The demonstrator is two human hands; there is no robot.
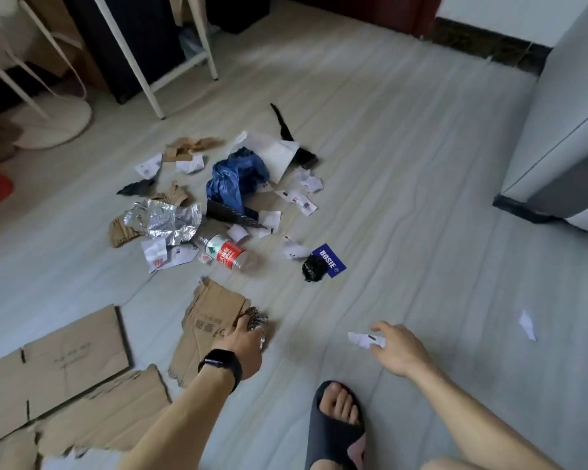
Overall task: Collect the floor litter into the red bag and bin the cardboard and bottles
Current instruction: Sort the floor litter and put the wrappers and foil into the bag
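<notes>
Ahead of the slipper point(333, 435), with left hand point(243, 344) gripping a crumpled wad point(257, 320) and right hand point(399, 349) pinching a paper scrap point(362, 339), lift both straight up, leaving the cardboard point(207, 320) flat.

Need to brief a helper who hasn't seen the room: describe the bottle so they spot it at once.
Find the blue bag in the litter on the grey floor. Nearer the camera lies crumpled silver foil; the bottle lies on its side just right of it. It alone is clear plastic with a red label.
</notes>
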